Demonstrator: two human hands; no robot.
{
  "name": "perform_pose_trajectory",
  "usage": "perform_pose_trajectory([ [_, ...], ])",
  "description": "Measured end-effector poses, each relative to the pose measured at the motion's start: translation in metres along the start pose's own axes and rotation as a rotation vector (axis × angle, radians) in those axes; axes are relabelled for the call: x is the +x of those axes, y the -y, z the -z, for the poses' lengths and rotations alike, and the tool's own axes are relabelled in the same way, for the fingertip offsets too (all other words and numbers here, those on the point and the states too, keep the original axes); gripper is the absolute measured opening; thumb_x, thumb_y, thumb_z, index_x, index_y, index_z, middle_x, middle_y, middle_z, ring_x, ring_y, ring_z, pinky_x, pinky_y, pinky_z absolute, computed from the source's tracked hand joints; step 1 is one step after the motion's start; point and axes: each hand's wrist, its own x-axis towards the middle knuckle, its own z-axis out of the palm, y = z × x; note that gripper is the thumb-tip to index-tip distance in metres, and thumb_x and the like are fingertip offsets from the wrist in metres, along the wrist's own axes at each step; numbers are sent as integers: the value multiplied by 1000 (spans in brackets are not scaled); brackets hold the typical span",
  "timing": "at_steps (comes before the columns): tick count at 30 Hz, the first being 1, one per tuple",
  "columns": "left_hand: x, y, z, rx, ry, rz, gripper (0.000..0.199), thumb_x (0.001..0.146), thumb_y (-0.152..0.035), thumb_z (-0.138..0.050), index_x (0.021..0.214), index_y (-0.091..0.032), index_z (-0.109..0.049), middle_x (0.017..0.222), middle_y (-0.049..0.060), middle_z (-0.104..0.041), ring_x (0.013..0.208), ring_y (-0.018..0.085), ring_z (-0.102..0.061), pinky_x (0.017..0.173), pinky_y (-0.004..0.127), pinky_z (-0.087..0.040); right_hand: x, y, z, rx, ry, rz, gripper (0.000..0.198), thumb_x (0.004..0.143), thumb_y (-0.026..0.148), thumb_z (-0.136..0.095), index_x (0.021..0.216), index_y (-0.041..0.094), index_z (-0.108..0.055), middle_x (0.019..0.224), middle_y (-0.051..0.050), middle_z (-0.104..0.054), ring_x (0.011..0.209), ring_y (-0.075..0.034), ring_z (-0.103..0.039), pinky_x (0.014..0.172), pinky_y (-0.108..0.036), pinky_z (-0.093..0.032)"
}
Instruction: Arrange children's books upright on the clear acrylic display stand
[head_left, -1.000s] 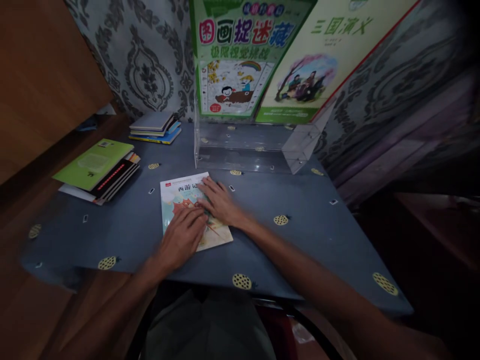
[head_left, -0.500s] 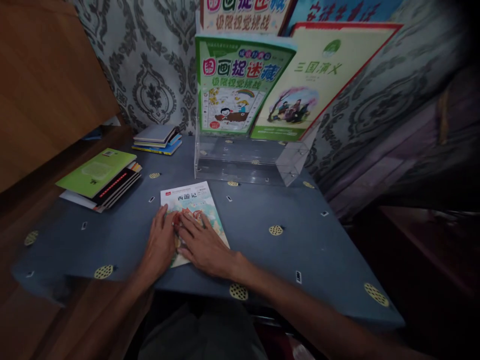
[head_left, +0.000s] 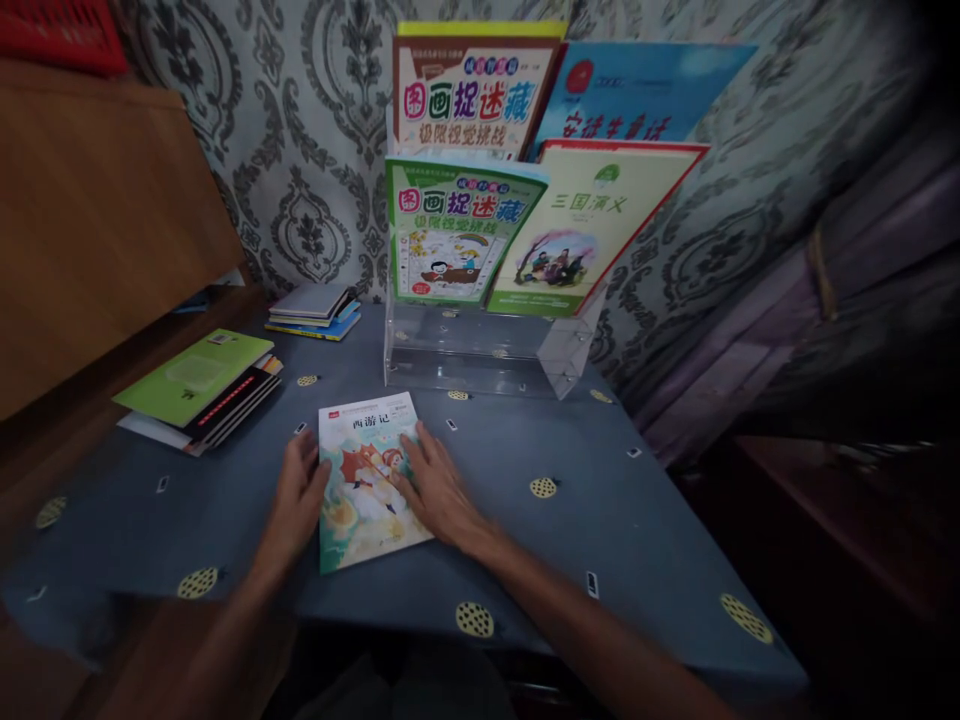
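Observation:
A thin picture-covered book (head_left: 367, 490) lies flat on the table near its front edge, cover up, with dark Chinese characters near the top. Along its left edge is my left hand (head_left: 296, 490), the thumb by the cover's side and the other fingers slightly bent and apart, gripping nothing. On the other side, my right hand (head_left: 442, 490) rests over the book's right edge. Its fingers are stretched and spread, some of them over the cover. Most of the illustration shows between the two hands.
Behind the book stands a clear acrylic rack (head_left: 465, 370) holding several books in two tiers, among them a green-framed book (head_left: 450, 235). Left are a stack with a green book (head_left: 199, 375) and a smaller stack (head_left: 311, 310). A patterned blue cloth (head_left: 600, 500) covers the table.
My hands have moved apart from the middle of the cover to the book's two sides, uncovering its picture. The view has tilted up, showing more of the upper rack.

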Motion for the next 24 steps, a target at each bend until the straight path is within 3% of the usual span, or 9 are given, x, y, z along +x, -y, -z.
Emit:
perform_pose_trajectory([
  [4,13,-8,3,-452,-175,382,42,93,-28,-55,134,-24,-48,130,12,-68,120,27,-68,102,48,-57,-1,-8,-5,53,-37,5,58,103,44,-45,152,13,-43,165,-22,-27,153,-36,-28,122,-56,-33],
  [8,21,-31,0,-711,-83,628,31,84,-19,-64,115,-15,-64,97,11,-79,94,28,-77,85,43,-64,-2,-15,-11,136,-58,19,62,102,46,-45,155,13,-40,166,-21,-25,154,-36,-25,122,-58,-30],
  [11,23,-52,-9,-804,-136,776,20,84,-16,-65,103,-11,-69,80,11,-78,76,28,-78,72,40,-66,-1,-18,-15,232,-74,-1,68,102,51,-44,158,15,-34,168,-19,-21,156,-34,-21,125,-56,-25],
  [14,25,-69,-20,-861,-216,837,18,91,-15,-58,102,-10,-70,72,10,-77,67,27,-77,68,38,-66,0,-22,-16,356,-124,-30,77,102,57,-40,162,14,-21,170,-18,-15,158,-30,-15,128,-52,-20],
  [17,27,-79,-29,-889,-190,844,22,96,-17,-52,106,-9,-70,71,11,-77,66,26,-77,68,40,-66,4,-26,-14,510,-227,-110,82,100,63,-38,164,17,-16,170,-14,-18,158,-28,-15,128,-53,-18],
  [20,29,-83,-32,-906,-151,766,23,98,-20,-52,105,-9,-71,75,11,-78,71,26,-78,71,40,-66,10,-26,-7,699,-302,-231,84,95,71,-45,160,21,-29,164,-13,-34,155,-31,-25,126,-55,-21],
  [24,30,-87,-33,-923,-149,650,19,96,-20,-55,98,-11,-72,77,10,-79,78,27,-79,76,40,-66,15,-14,6,1161,-266,-240,70,87,71,-59,139,25,-56,138,-10,-65,132,-32,-58,111,-51,-47],
])
